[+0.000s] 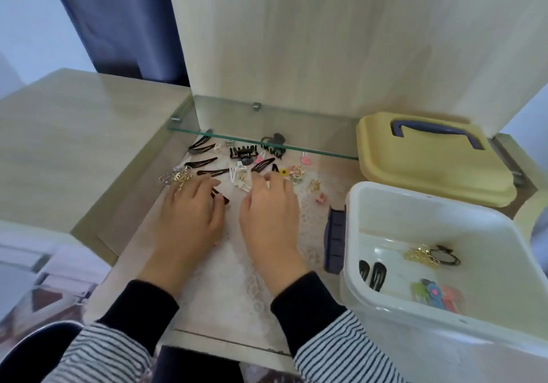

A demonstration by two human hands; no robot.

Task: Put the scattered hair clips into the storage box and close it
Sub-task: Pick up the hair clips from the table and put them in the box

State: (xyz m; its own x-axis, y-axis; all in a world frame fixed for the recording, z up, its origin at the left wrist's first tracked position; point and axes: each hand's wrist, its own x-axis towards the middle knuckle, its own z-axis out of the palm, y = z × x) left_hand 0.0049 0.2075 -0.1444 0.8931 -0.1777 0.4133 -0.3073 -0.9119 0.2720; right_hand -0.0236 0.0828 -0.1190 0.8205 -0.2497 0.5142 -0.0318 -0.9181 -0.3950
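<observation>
Resting palms-down | left hand (192,215) flat on black clip (222,198) | right hand (270,212) grip unclear

The hair clips (237,166) are lying spread out at the back of the tabletop (225,279), some of them under the glass shelf (267,121). The left hand (189,213) and the right hand (269,213) are lying side by side just in front of them, fingertips among the nearest ones. The storage box (355,234) is sitting to the right of the hands with other clips (427,270) lying in it, and its lid (415,169) is lying just behind it.
</observation>
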